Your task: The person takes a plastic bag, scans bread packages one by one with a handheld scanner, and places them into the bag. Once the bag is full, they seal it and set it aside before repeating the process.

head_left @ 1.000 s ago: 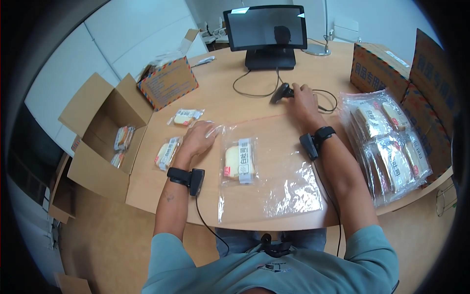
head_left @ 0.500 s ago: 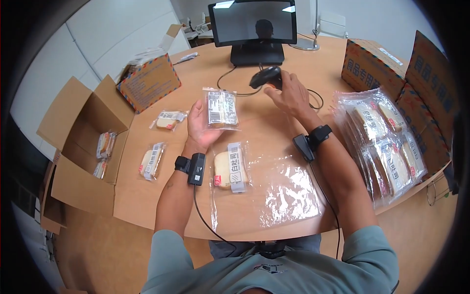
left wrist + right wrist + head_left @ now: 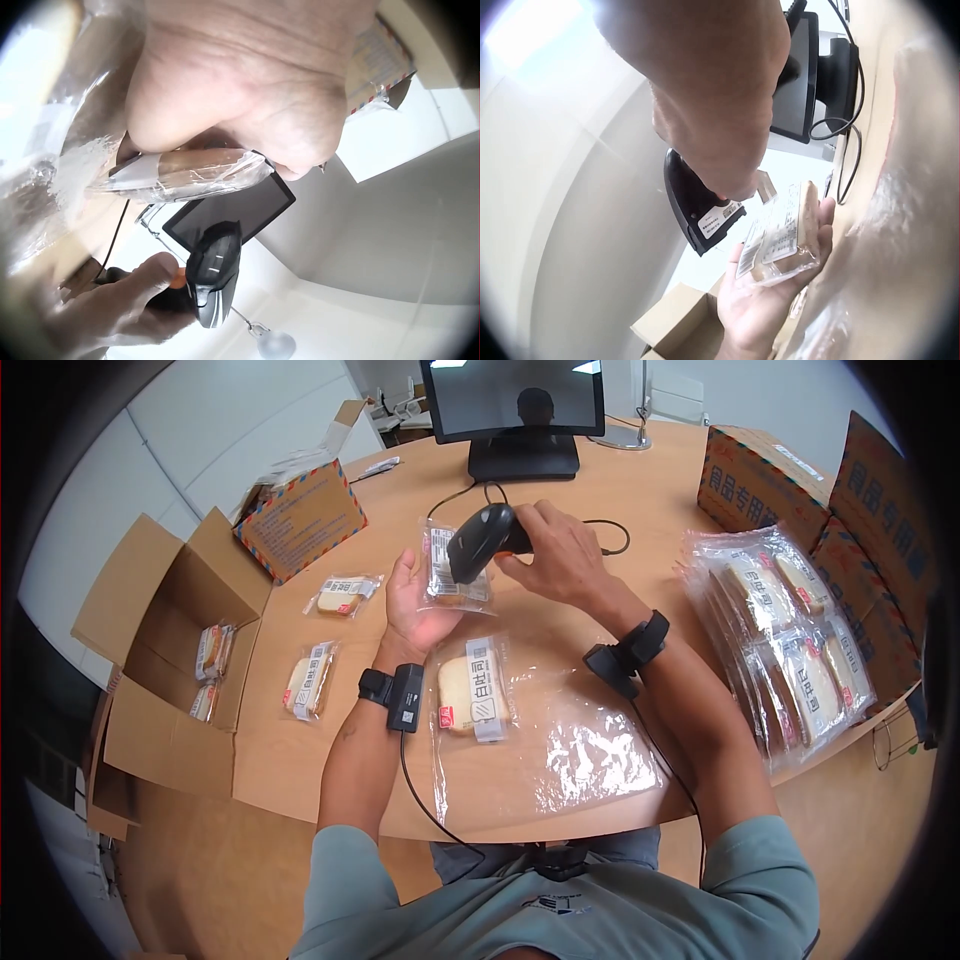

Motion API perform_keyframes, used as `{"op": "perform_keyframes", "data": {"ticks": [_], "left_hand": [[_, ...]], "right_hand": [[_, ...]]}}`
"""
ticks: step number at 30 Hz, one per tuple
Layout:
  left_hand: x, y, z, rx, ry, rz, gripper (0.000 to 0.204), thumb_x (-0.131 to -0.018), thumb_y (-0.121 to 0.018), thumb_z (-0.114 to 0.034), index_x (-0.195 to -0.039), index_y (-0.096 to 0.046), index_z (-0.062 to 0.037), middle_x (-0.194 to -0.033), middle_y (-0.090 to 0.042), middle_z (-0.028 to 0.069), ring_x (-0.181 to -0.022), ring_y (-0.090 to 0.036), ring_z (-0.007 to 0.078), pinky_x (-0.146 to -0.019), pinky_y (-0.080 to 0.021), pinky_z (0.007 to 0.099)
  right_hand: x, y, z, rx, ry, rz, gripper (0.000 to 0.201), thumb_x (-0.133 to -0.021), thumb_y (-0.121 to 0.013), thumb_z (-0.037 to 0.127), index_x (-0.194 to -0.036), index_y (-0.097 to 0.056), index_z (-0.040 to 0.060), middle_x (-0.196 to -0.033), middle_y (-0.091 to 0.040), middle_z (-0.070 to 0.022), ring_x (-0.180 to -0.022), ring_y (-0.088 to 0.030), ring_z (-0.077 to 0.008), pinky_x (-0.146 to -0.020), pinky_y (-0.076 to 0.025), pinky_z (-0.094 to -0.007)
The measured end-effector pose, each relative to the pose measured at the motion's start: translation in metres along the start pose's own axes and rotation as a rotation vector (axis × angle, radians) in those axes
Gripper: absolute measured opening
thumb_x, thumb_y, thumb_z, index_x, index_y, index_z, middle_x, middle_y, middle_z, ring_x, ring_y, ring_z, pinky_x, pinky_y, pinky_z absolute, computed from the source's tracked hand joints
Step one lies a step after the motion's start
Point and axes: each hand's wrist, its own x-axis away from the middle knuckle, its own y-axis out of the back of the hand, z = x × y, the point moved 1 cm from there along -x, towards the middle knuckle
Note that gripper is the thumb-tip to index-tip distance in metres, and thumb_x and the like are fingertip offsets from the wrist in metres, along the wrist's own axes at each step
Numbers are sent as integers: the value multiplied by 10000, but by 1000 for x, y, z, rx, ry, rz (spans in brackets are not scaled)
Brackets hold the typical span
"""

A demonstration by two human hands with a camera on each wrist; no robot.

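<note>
On my upturned left hand (image 3: pixel 410 615) lies a wrapped bread slice pack (image 3: pixel 784 232), label side up, with the thumb along one edge and fingertips past the other. My right hand (image 3: pixel 565 565) grips a black barcode scanner (image 3: pixel 483 542) by its handle. In the head view its nose overlaps the pack's label from above; the right wrist view shows it to one side of the pack. Nearer my body, another bread pack (image 3: pixel 468 690) lies label up at the left part of a large clear plastic bag (image 3: pixel 600 760) spread flat on the table.
Two more bread packs (image 3: pixel 345 596) (image 3: pixel 310 680) lie at left, beside an open carton (image 3: pixel 165 725) holding several packs. Filled clear bags (image 3: pixel 785 640) lean by cartons (image 3: pixel 755 485) at right. A monitor (image 3: pixel 515 400) and scanner cable (image 3: pixel 618 535) are at the back.
My left hand has lifted a bread pack from the table and turned its palm up. My right hand has raised the scanner and brought it left, over the pack.
</note>
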Motion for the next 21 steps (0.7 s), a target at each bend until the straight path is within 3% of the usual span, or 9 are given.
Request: {"op": "perform_keyframes", "data": {"ticks": [6, 8, 12, 15, 17, 19, 21], "left_hand": [[3, -3, -1, -37, -19, 22, 664, -1031, -200, -529, -1473, -390, -71, -1453, -458, 232, -1302, -438, 468, -1084, -307, 649], [2, -2, 0, -2, 4, 8, 606, -1032, -265, -526, -1438, -437, -110, -1434, -498, 205, -1309, -467, 440, -1119, -307, 626], [2, -6, 1, -12, -23, 9, 637, -1041, -202, -501, -1471, -391, -71, -1446, -465, 227, -1303, -443, 454, -1073, -330, 643], [3, -6, 0, 2, -28, 7, 610, -1040, -213, -465, -1468, -391, -68, -1454, -457, 229, -1321, -436, 440, -1088, -329, 637], [3, -6, -3, -6, -58, 18, 570, -1031, -264, -408, -1460, -398, -56, -1450, -463, 225, -1332, -438, 423, -1113, -320, 626], [-1, -1, -10, 70, -65, 34, 545, -1022, -299, -377, -1457, -406, -67, -1445, -470, 223, -1329, -445, 422, -1116, -322, 622], [-3, 7, -16, 146, -71, 53, 523, -1013, -334, -347, -1454, -415, -77, -1439, -477, 220, -1325, -452, 420, -1120, -325, 618]], "right_hand": [[0, 0, 3, -37, -16, 49, 436, -782, -737, 347, -1087, -577, 79, -931, -601, -146, -838, -628, -362, -705, -497, -460], [0, 2, 3, -58, -33, 58, 462, -781, -733, 358, -1109, -569, 77, -931, -600, -150, -841, -629, -365, -711, -498, -463], [1, -1, 3, -45, -29, 94, 498, -775, -735, 378, -1126, -560, 71, -931, -601, -159, -842, -626, -371, -714, -496, -472], [1, -2, 2, -62, -51, 143, 470, -803, -719, 336, -1153, -549, 73, -958, -600, -174, -861, -619, -385, -727, -489, -476], [0, -3, -10, -69, -16, 43, 426, -836, -696, 265, -1180, -537, 71, -986, -594, -191, -886, -607, -400, -750, -479, -477], [-1, -3, -27, -50, -59, 94, 396, -858, -673, 196, -1206, -529, 73, -1027, -588, -195, -942, -595, -399, -794, -454, -496], [2, -10, -50, 126, -169, 229, 523, -843, -649, 133, -1336, -483, 78, -1113, -582, -199, -1061, -577, -390, -884, -432, -507]]}}
